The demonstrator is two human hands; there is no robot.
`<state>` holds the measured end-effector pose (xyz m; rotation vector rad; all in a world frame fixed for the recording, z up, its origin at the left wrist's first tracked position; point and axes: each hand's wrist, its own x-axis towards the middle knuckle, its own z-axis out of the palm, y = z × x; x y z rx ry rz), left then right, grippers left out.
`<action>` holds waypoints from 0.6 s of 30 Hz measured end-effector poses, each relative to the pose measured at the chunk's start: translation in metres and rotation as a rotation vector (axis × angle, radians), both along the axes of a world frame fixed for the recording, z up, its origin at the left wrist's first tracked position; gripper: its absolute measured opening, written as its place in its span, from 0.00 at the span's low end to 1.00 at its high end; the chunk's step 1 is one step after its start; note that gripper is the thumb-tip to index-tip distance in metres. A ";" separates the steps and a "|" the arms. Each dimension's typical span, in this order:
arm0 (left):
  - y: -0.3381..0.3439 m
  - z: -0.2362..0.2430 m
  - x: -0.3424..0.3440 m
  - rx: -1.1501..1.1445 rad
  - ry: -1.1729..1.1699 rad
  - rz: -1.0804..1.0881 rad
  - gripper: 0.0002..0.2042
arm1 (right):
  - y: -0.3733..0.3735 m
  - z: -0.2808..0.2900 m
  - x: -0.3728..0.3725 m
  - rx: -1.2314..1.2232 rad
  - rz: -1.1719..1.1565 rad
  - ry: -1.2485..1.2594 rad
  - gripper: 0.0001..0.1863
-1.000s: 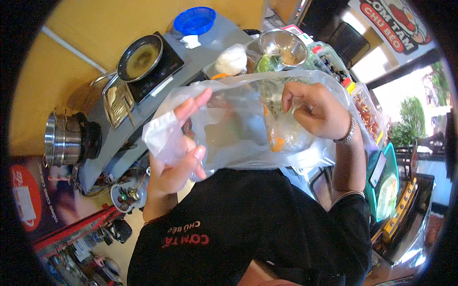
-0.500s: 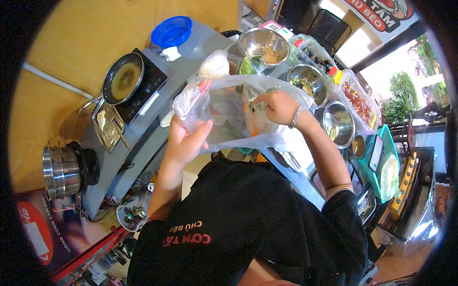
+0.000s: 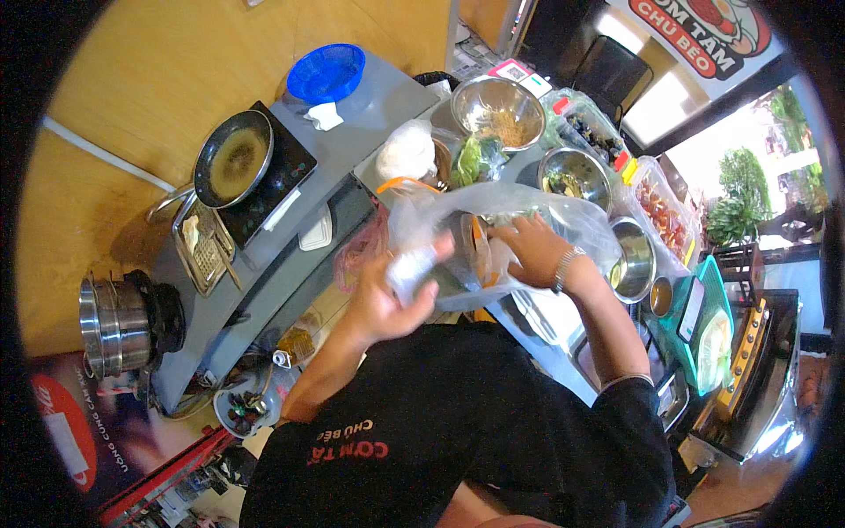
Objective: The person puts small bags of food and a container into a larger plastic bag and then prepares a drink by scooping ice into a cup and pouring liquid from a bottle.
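A clear plastic bag (image 3: 563,216) is stretched between my hands above the counter, its mouth facing me. My left hand (image 3: 392,299) closes on the bunched near-left edge of it, thumb and fingers blurred a little. At the bag's mouth, my right hand (image 3: 532,251) reaches in with fingers spread and pointing left; a bracelet circles the wrist. Beside those fingers an orange-edged item (image 3: 481,251) shows through the film, its kind unclear. Just beyond the bag lie green leaves (image 3: 475,163) in plastic and a white bag (image 3: 407,151).
Steel bowls (image 3: 499,113) and lidded clear tubs (image 3: 660,207) line the far right. A frying pan (image 3: 234,158) rests on a black hob (image 3: 286,180) at left, near a blue basket (image 3: 326,74). To the right stands a green tray (image 3: 704,352); stacked pots (image 3: 119,324) sit far left.
My left hand has moved right, drawing its edge of the bag closer to my right hand. My right fingers have spread and shifted slightly right and down.
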<state>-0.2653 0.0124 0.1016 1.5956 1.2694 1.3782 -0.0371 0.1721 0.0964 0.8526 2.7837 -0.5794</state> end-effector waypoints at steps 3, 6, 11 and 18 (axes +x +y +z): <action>-0.022 -0.005 -0.001 -0.018 0.284 -0.038 0.13 | 0.008 0.083 -0.018 -0.266 0.084 0.299 0.20; -0.027 -0.025 -0.006 -0.039 0.233 -0.044 0.13 | 0.066 0.058 -0.033 -0.468 -0.365 0.701 0.10; -0.020 -0.036 -0.005 0.015 0.195 -0.077 0.16 | 0.171 -0.124 -0.028 -0.148 -0.866 0.416 0.17; 0.015 -0.057 -0.039 0.017 -0.522 0.126 0.32 | 0.138 -0.092 -0.076 -0.253 -0.691 0.182 0.25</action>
